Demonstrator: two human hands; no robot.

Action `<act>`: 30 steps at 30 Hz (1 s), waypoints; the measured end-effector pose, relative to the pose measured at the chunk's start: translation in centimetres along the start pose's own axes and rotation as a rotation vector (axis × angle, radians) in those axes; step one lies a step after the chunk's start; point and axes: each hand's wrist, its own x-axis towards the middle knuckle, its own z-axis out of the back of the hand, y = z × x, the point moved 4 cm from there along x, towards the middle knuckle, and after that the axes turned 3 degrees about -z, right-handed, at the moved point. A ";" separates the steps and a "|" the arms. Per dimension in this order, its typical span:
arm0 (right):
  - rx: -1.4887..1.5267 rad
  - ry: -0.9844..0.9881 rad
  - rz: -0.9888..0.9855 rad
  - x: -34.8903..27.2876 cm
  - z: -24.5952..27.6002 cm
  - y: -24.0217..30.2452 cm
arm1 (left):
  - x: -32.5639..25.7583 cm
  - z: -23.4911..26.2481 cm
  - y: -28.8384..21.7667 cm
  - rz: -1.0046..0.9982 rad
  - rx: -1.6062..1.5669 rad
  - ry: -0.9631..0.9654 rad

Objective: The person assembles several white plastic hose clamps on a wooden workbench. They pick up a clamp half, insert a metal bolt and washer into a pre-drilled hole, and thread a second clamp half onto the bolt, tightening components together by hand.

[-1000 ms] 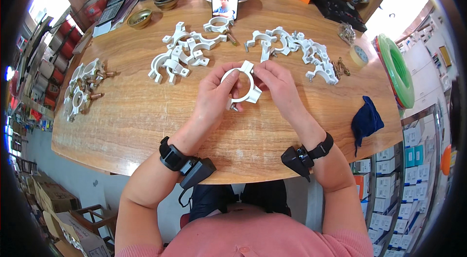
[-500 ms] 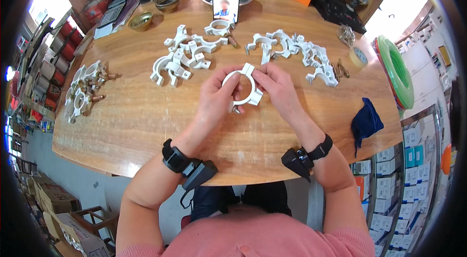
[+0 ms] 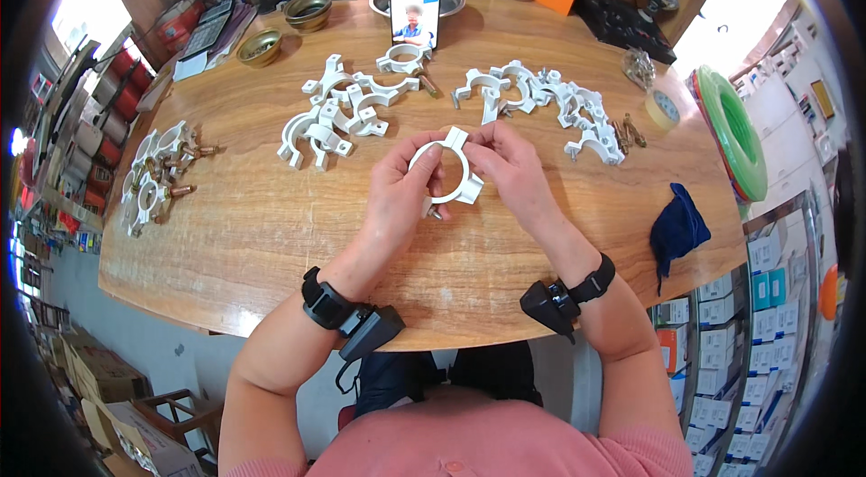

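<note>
A white plastic pipe clamp (image 3: 470,190), closed into a ring, is held above the middle of the table. My left hand (image 3: 395,186) grips its left side, thumb over the front and fingers behind. A small metal screw (image 3: 436,214) sticks out at its lower lug. Beside the upper lug, my right hand (image 3: 514,172) has its fingertips pinched together; whatever is between them is hidden. Loose white clamp halves (image 3: 317,136) lie beyond my left hand. More clamp halves, some with screws (image 3: 577,102), lie beyond my right hand.
Finished-looking clamps with brass-coloured bolts (image 3: 149,193) sit at the left. One ring clamp (image 3: 404,57) lies before an upright phone (image 3: 416,8). Bolts (image 3: 629,131), a tape roll (image 3: 663,109) and a dark blue cloth (image 3: 678,226) are at the right. Brass bowls (image 3: 260,47) stand at the back left.
My right fingertips have shifted slightly right and their pinch looks tighter, off the face of the upper lug. The clamp stays in my left hand, nearly unmoved. The view has tilted slightly.
</note>
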 end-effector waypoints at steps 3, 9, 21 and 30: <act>0.028 -0.004 0.002 0.3 0.1 -0.9 | 0.0 -0.2 0.2 -0.003 0.054 0.002; -0.014 -0.029 0.032 0.2 -0.6 -0.3 | -0.2 0.3 0.0 0.005 0.083 -0.043; 0.114 0.008 -0.051 0.1 0.1 -0.3 | -0.1 -0.3 -0.1 -0.012 0.042 0.026; 0.086 0.028 -0.099 0.2 0.1 -0.3 | -0.1 -0.1 -0.1 -0.008 -0.037 0.016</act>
